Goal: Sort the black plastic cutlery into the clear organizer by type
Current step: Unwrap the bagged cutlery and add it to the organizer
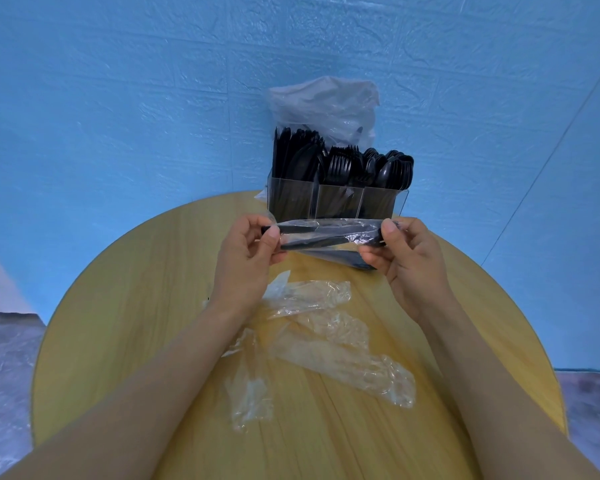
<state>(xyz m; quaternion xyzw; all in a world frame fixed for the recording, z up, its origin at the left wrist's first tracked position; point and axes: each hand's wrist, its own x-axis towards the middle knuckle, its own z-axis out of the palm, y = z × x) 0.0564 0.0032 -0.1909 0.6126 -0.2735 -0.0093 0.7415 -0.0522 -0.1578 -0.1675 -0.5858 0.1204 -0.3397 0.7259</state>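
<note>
A clear three-part organizer (336, 202) stands at the table's far edge, with black knives (293, 157) in its left part, forks (342, 164) in the middle and spoons (394, 169) on the right. Just in front of it I hold a clear plastic packet of black cutlery (328, 235) level above the table. My left hand (248, 252) pinches its left end and my right hand (407, 256) pinches its right end. More wrapped black cutlery (347, 258) lies under the packet on the table.
Several empty clear wrappers (326, 327) lie crumpled on the round wooden table (136, 306) between my forearms. A large crumpled plastic bag (324, 105) stands behind the organizer against the blue wall.
</note>
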